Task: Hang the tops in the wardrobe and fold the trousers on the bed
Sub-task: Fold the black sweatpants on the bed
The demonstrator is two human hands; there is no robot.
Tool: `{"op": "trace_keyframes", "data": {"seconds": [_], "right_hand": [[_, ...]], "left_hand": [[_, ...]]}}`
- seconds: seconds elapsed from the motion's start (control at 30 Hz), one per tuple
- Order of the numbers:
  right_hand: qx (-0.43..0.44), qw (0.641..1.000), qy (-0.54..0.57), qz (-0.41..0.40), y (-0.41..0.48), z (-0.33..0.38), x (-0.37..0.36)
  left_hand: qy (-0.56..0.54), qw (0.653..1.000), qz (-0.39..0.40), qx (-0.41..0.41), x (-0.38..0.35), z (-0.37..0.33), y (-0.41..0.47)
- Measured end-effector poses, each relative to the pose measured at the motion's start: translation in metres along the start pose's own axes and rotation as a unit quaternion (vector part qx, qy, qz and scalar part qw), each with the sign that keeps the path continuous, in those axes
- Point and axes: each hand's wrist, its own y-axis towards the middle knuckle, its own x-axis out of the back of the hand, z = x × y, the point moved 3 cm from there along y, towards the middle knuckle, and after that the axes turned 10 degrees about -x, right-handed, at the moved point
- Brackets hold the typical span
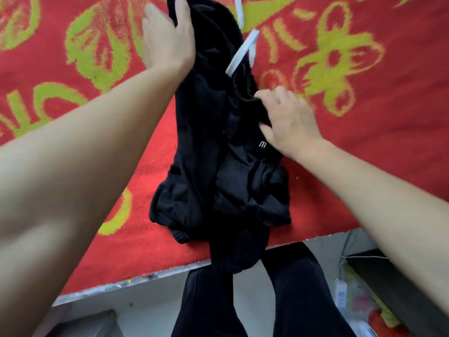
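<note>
Head view, looking down at my two bare arms over a bed. Black soft-knit trousers [206, 154] w/ flat white drawstrings [239, 55] lie bunched lengthwise on the red plush bed blanket w/ yellow-green flower pattern [364, 154]. They run from my L hand down past my R hand, and the near end droops over the bed edge toward my legs. I take them for joggers, though the crumpled shape isn't certain.

L hand [167, 37] grips the far end, thumb over the cloth, fingers curled round it. R hand [289, 120], nearer me & right of the L, pinches a fold at the garment's right edge, just below the drawstrings.

Cloth looks light, limp, not slippery. It'll prob. sag wherever unsupported, so best held at the waistband corners & smoothed flat before folding.

Room: open blanket left of L hand & right of R hand. Behind my wrists is the bed edge, then grey floor [155, 295]. Dark furniture [388, 276] & bagged clutter sit near my R elbow.
</note>
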Motion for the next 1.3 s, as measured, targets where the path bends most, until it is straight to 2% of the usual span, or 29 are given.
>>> {"op": "trace_keyframes", "data": {"seconds": [0.07, 0.1, 0.2, 0.23, 0.3, 0.37, 0.4, 0.43, 0.5, 0.57, 0.63, 0.7, 0.73, 0.8, 0.87, 0.9, 0.97, 1.03, 1.07, 1.13, 1.2, 1.23, 1.3], "right_hand": [[0.013, 0.997, 0.044, 0.058, -0.026, 0.005, -0.013], [0.018, 0.993, 0.072, 0.096, -0.035, 0.006, -0.017], [0.004, 0.967, 0.158, 0.201, -0.043, -0.002, -0.015], [-0.014, 0.954, 0.191, 0.231, -0.039, -0.005, -0.011], [-0.029, 0.936, 0.207, 0.282, -0.026, -0.012, -0.003], [-0.02, 0.93, 0.161, 0.329, -0.015, -0.014, 0.003], [-0.025, 0.923, 0.152, 0.353, -0.012, -0.015, 0.005], [-0.039, 0.911, 0.163, 0.376, -0.01, -0.015, 0.007], [-0.096, 0.877, 0.226, 0.414, -0.003, -0.016, 0.011], [-0.154, 0.87, 0.24, 0.401, 0.007, -0.023, 0.019], [-0.179, 0.916, 0.15, 0.327, 0.025, -0.034, 0.03], [-0.18, 0.961, 0.002, 0.209, 0.049, -0.038, 0.048], [-0.187, 0.972, -0.02, 0.144, 0.062, -0.031, 0.057], [-0.183, 0.982, 0.029, 0.029, 0.088, -0.002, 0.074], [-0.137, 0.984, 0.104, -0.044, 0.113, 0.043, 0.082], [-0.107, 0.983, 0.145, -0.043, 0.121, 0.068, 0.082], [-0.049, 0.987, 0.142, 0.051, 0.125, 0.117, 0.074], [0.004, 0.989, -0.004, 0.146, 0.117, 0.148, 0.058], [0.014, 0.986, -0.064, 0.156, 0.114, 0.152, 0.05], [-0.038, 0.993, -0.052, 0.099, 0.112, 0.144, 0.05], [-0.16, 0.984, 0.045, 0.07, 0.11, 0.121, 0.068], [-0.221, 0.965, 0.115, 0.086, 0.106, 0.109, 0.081], [-0.299, 0.904, 0.281, 0.122, 0.095, 0.094, 0.114]], "left_hand": [[-0.073, 0.99, 0.063, 0.101, -0.012, -0.003, -0.005], [-0.08, 0.983, 0.112, 0.12, -0.018, -0.004, -0.016], [-0.053, 0.972, 0.217, 0.078, -0.034, 0.005, -0.052], [-0.049, 0.974, 0.214, 0.047, -0.037, 0.011, -0.057], [-0.084, 0.985, 0.15, 0.021, -0.036, 0.024, -0.066], [-0.154, 0.983, 0.073, 0.06, -0.028, 0.026, -0.086], [-0.177, 0.978, 0.066, 0.088, -0.027, 0.024, -0.099], [-0.175, 0.975, 0.089, 0.101, -0.027, 0.02, -0.113], [-0.092, 0.976, 0.182, 0.071, -0.033, 0.018, -0.136], [0.005, 0.968, 0.249, 0.033, -0.042, 0.024, -0.147], [0.013, 0.964, 0.264, 0.033, -0.049, 0.026, -0.15], [-0.024, 0.963, 0.265, 0.048, -0.051, 0.025, -0.151], [-0.044, 0.962, 0.266, 0.05, -0.052, 0.024, -0.151], [-0.068, 0.961, 0.263, 0.042, -0.053, 0.025, -0.151], [-0.078, 0.962, 0.262, 0.027, -0.05, 0.026, -0.154], [-0.077, 0.962, 0.26, 0.02, -0.049, 0.028, -0.156], [-0.066, 0.965, 0.255, 0.006, -0.046, 0.031, -0.159], [-0.055, 0.966, 0.254, -0.009, -0.04, 0.033, -0.163], [-0.048, 0.966, 0.255, -0.017, -0.034, 0.036, -0.164], [-0.018, 0.965, 0.261, -0.032, -0.017, 0.045, -0.163], [0.021, 0.966, 0.255, -0.036, 0.012, 0.058, -0.159], [0.034, 0.969, 0.242, -0.034, 0.03, 0.063, -0.154], [0.055, 0.978, 0.199, -0.037, 0.072, 0.062, -0.14]]}}
